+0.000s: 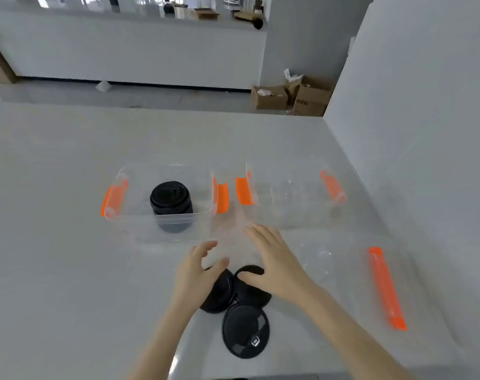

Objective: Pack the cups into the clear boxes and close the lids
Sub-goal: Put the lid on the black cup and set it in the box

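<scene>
Three black lidded cups stand close together on the white table near me: a left cup (219, 293), a right cup (253, 290) and a nearest cup (245, 334). My left hand (197, 272) hovers over the left cup, thumb touching its top, fingers spread. My right hand (274, 259) is over the right cup, thumb on its lid, fingers apart. A clear box (123, 215) with orange clips holds another black cup (170, 200). A second clear box (293, 187) stands to its right with no cup in it.
A clear lid (343, 278) with a long orange clip (386, 289) lies flat at the right of the table. A grey wall runs along the right side. Cardboard boxes (290, 96) sit on the floor beyond the table's far edge.
</scene>
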Available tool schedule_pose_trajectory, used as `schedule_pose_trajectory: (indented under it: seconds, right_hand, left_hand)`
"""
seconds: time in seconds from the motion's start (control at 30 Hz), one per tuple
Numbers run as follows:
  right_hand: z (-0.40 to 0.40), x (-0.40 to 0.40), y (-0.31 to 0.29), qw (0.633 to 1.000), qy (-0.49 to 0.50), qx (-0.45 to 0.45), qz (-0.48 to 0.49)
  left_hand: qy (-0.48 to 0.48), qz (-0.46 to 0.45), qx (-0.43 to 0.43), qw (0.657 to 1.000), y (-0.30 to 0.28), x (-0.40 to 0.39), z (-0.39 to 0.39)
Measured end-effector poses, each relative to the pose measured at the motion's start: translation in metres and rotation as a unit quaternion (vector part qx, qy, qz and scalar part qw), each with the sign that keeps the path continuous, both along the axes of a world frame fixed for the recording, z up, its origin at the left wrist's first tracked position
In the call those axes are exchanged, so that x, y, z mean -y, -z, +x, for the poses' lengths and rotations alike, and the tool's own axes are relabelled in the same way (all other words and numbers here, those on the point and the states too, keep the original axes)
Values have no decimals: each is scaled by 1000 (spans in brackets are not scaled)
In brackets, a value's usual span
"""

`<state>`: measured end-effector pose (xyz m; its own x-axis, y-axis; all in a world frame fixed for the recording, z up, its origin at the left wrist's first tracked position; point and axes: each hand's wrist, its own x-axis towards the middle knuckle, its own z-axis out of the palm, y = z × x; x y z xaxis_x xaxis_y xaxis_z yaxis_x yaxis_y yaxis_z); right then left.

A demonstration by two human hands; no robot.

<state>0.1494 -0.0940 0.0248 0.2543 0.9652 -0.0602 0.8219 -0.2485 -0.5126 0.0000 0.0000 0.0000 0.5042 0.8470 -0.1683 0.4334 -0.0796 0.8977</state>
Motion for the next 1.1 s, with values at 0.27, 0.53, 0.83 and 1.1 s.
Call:
schedule_pose_trajectory:
  seconds: [0.27, 0.53, 0.83, 1.1]
  right_hand:
    - [-25, 34, 48, 996, -48, 12, -71]
    - [-51, 74, 76, 991, -93, 82, -57]
    - [-53, 71, 75, 998, -43, 11, -48]
    - [-61, 29, 12, 981, 66, -157, 97]
  left_hand:
    - [-7, -26, -41, 999, 22, 21, -21]
    - [-34, -64, -33, 997, 22, 31, -29]
    - [-19, -67, -25, 997, 23, 41, -32]
    - [-19, -437, 260, 861, -4, 33, -29]
